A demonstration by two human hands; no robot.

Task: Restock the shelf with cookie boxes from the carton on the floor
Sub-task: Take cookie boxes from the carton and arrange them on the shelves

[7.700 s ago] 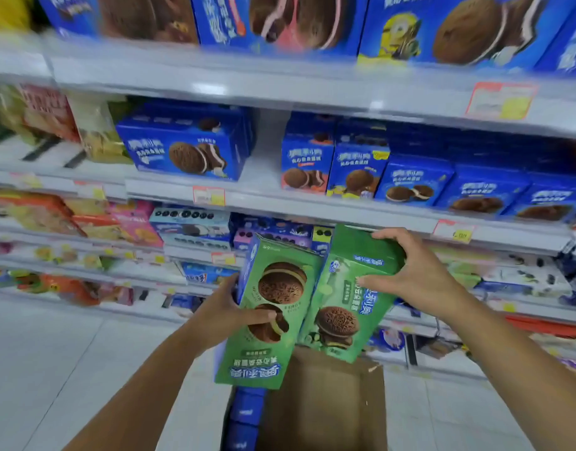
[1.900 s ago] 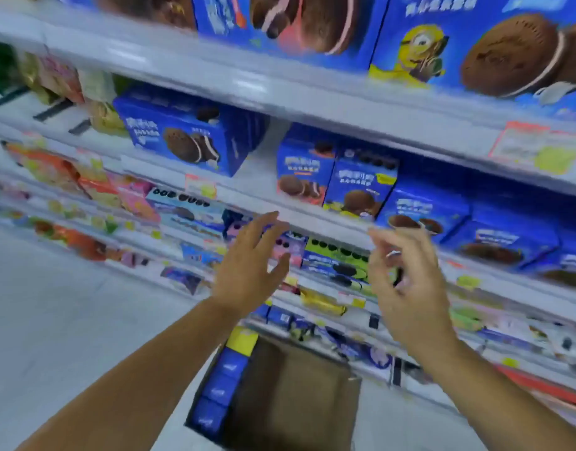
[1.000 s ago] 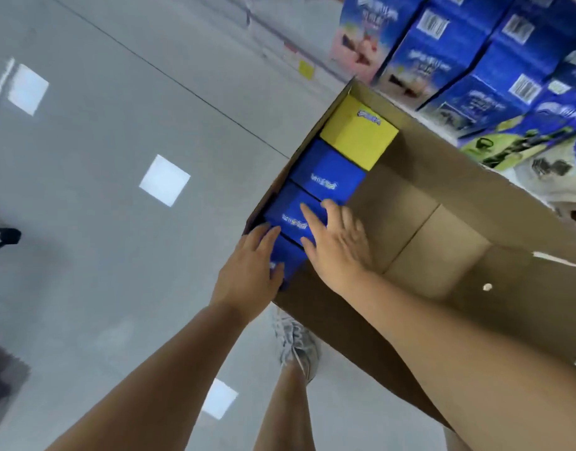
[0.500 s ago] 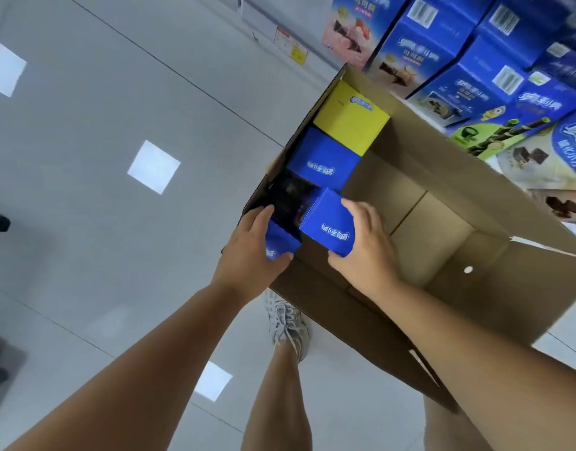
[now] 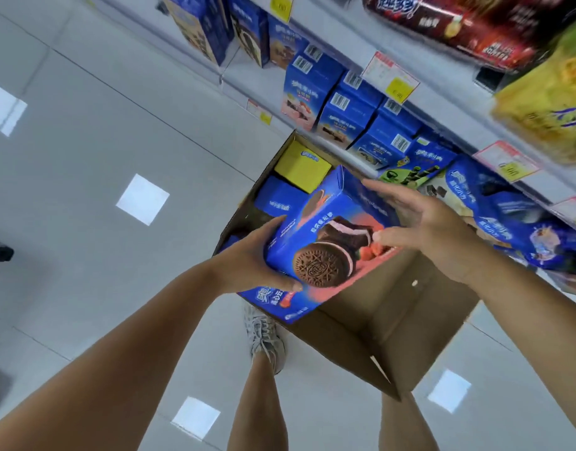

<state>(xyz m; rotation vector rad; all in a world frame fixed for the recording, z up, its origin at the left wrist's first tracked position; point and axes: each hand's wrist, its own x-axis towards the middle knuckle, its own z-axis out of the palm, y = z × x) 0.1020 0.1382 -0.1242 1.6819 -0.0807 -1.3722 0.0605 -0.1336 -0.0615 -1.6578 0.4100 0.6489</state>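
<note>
One cookie box (image 5: 325, 242) above the carton (image 5: 394, 320): left hand (image 5: 247, 265) grips its corner, right hand (image 5: 423, 222) lies spread flat against it; that loose hold risks a slip.

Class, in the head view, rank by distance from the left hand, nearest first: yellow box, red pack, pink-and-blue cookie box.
1. Pink-and-blue cookie box, gripped by the left hand.
2. Yellow box, in the carton's far corner.
3. Red pack, top right.

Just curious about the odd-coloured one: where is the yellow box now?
In the head view the yellow box sits in the far corner of the carton, just above centre, with a blue box beside it.
</note>
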